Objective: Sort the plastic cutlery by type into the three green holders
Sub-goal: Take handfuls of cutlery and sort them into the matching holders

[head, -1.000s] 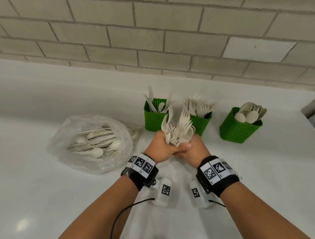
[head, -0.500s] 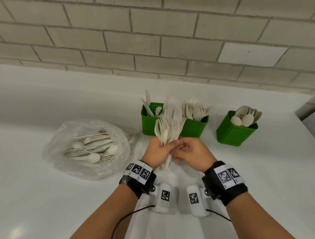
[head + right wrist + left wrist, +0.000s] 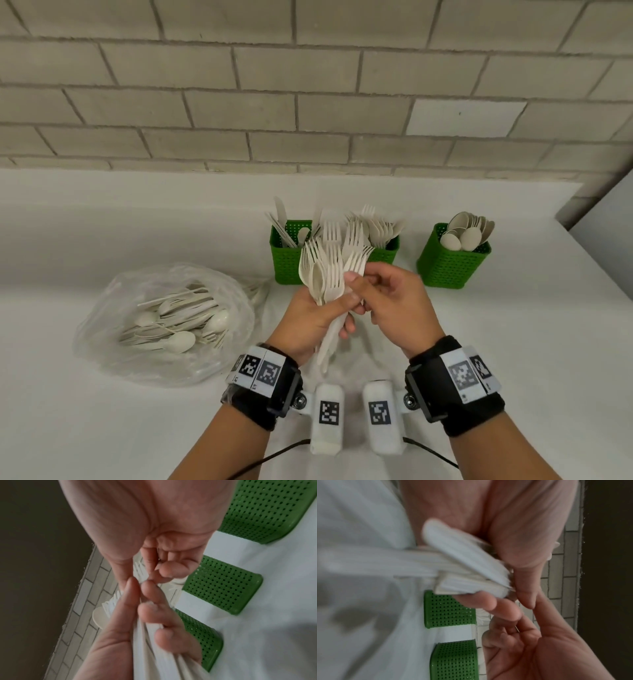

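My left hand (image 3: 342, 315) grips a bundle of white plastic forks and spoons (image 3: 329, 270) by the handles, heads up, in front of the holders. My right hand (image 3: 358, 291) pinches a fork head at the bundle's right side between thumb and curled fingers. Three green holders stand behind. The left holder (image 3: 287, 263) has knives and a spoon, the middle holder (image 3: 388, 251) has forks, and the right holder (image 3: 448, 270) has spoons. The left wrist view shows the bundle's handles (image 3: 462, 566) in my fist. In the right wrist view, fork tines (image 3: 140, 569) show beside my right thumb.
A clear plastic bag (image 3: 164, 322) with several more spoons and forks lies on the white counter (image 3: 513, 342) to the left. A brick wall (image 3: 308, 102) rises behind the holders. The counter's corner is at the far right.
My right hand has left the clasp around the handles and moved up to the fork heads. The left hand now holds the bundle alone, slightly turned.
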Demonstrator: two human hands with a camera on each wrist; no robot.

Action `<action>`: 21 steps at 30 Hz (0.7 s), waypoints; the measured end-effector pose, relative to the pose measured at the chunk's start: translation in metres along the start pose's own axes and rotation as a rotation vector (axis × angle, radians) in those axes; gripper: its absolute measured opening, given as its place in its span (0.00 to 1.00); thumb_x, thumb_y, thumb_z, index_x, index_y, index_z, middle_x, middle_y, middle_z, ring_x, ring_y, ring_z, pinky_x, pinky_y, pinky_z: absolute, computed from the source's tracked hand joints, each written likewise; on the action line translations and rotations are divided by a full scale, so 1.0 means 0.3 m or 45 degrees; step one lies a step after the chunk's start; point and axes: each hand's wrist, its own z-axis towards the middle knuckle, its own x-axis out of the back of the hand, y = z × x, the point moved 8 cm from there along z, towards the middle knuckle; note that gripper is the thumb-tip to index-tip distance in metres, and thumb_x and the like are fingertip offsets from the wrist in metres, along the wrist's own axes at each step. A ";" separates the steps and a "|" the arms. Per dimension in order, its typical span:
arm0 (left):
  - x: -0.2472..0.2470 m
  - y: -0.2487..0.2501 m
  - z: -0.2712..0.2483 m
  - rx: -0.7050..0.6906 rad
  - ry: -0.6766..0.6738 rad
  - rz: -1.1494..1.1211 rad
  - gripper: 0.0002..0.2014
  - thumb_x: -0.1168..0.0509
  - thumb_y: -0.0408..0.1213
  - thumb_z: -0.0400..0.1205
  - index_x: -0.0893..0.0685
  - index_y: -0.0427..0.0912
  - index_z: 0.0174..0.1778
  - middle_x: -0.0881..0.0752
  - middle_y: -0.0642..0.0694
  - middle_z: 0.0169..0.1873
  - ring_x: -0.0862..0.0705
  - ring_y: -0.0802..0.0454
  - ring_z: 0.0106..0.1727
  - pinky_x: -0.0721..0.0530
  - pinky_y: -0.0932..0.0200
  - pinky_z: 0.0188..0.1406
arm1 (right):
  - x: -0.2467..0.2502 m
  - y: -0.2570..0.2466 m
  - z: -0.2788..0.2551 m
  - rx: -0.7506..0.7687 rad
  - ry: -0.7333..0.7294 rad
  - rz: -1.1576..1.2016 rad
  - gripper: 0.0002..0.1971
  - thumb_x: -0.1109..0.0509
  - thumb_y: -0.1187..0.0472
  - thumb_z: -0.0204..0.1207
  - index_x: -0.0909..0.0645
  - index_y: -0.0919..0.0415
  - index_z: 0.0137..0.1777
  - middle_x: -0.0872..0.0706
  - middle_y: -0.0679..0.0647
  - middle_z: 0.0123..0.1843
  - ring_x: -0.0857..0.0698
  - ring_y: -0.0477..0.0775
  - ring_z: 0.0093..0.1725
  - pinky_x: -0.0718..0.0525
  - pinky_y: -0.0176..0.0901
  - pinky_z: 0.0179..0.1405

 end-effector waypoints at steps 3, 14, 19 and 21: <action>-0.008 -0.001 -0.002 0.032 -0.001 -0.051 0.13 0.29 0.43 0.77 0.13 0.40 0.54 0.10 0.40 0.37 0.15 0.49 0.29 0.17 0.59 0.26 | 0.037 -0.004 -0.023 -0.001 0.118 0.004 0.04 0.26 0.60 0.77 0.10 0.57 0.47 0.13 0.58 0.33 0.20 0.45 0.30 0.23 0.34 0.28; -0.053 -0.019 0.007 -0.080 0.231 0.159 0.09 0.26 0.43 0.79 0.10 0.39 0.46 0.12 0.40 0.33 0.16 0.44 0.30 0.17 0.51 0.27 | 0.105 0.027 -0.093 -0.092 0.312 0.099 0.09 0.36 0.65 0.84 0.13 0.63 0.50 0.11 0.61 0.40 0.14 0.50 0.29 0.15 0.41 0.27; -0.106 0.032 0.004 -0.220 0.303 0.156 0.05 0.28 0.35 0.81 0.10 0.42 0.51 0.08 0.38 0.47 0.10 0.37 0.50 0.11 0.42 0.51 | 0.130 0.036 -0.067 -0.079 -0.074 0.017 0.05 0.26 0.61 0.78 0.11 0.58 0.52 0.11 0.63 0.41 0.15 0.50 0.34 0.15 0.52 0.39; -0.123 0.021 -0.002 -0.188 0.347 0.067 0.02 0.27 0.33 0.80 0.10 0.40 0.46 0.10 0.36 0.40 0.13 0.38 0.38 0.12 0.48 0.39 | 0.183 0.040 -0.047 -0.049 -0.097 0.000 0.05 0.28 0.63 0.79 0.11 0.61 0.49 0.12 0.67 0.42 0.16 0.51 0.36 0.15 0.52 0.43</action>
